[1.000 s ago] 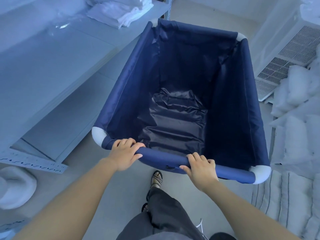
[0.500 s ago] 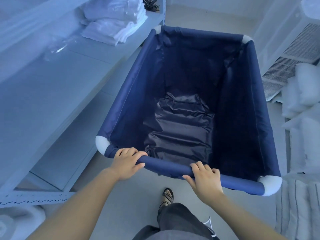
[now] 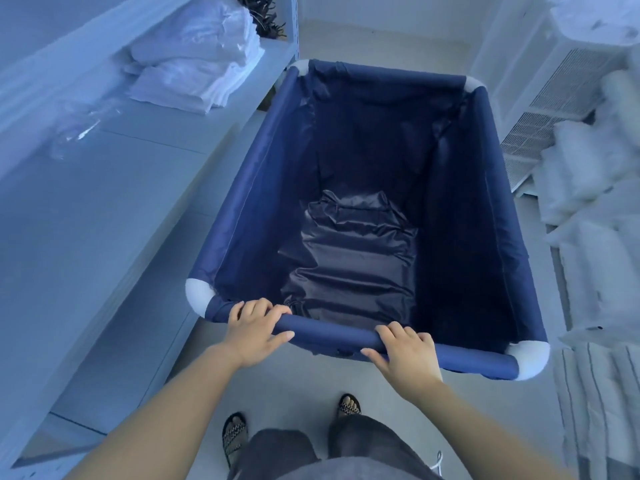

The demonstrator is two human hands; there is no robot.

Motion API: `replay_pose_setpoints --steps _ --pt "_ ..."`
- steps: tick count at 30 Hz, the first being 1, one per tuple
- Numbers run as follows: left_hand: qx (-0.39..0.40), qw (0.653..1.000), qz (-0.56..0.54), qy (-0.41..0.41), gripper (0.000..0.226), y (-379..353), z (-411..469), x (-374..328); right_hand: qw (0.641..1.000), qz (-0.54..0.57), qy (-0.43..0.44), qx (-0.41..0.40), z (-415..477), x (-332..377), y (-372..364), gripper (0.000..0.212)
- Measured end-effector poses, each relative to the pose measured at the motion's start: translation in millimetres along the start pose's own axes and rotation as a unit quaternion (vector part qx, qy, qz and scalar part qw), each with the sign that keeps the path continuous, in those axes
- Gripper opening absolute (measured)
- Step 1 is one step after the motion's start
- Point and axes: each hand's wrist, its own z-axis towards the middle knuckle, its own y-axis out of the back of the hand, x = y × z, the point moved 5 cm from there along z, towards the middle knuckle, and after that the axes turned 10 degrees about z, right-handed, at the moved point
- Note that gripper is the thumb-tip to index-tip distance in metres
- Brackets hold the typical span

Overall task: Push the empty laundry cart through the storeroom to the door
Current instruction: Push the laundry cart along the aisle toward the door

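Between left shelving (image 3: pixel 145 188) and right linen stacks (image 3: pixel 595 209): both hands, left hand (image 3: pixel 254 329) and right hand (image 3: pixel 407 355), clamp the laundry cart (image 3: pixel 263 188)'s near rail (image 3: pixel 332 332). Even pressure should hold it centred, clear of both sides.

Left hand (image 3: pixel 254 327) and right hand (image 3: pixel 407 355) wrapped over the empty laundry cart (image 3: pixel 242 202) near rail.

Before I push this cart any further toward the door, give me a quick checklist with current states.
1. Left hand wrapped on the near rail: ok.
2. Right hand wrapped on the same rail: ok.
3. Laundry cart empty, only its dark liner showing: ok.
4. Gap between cart and shelf on the left: ok, narrow.
5. Gap to stacked pillows on the right: ok, narrow.
6. Floor ahead and the door: cannot tell, mostly hidden by the cart.
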Motion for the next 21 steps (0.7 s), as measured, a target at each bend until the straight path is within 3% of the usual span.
replay_pose_setpoints --steps 9,21 --pt "0.043 0.995 -0.012 -0.087 0.036 11 10 47 0.998 0.015 -0.062 0.011 2 40 1 0.050" --pt "0.029 0.981 0.106 -0.161 0.044 18 14 126 0.982 0.144 -0.123 0.018 11 120 -9 0.065"
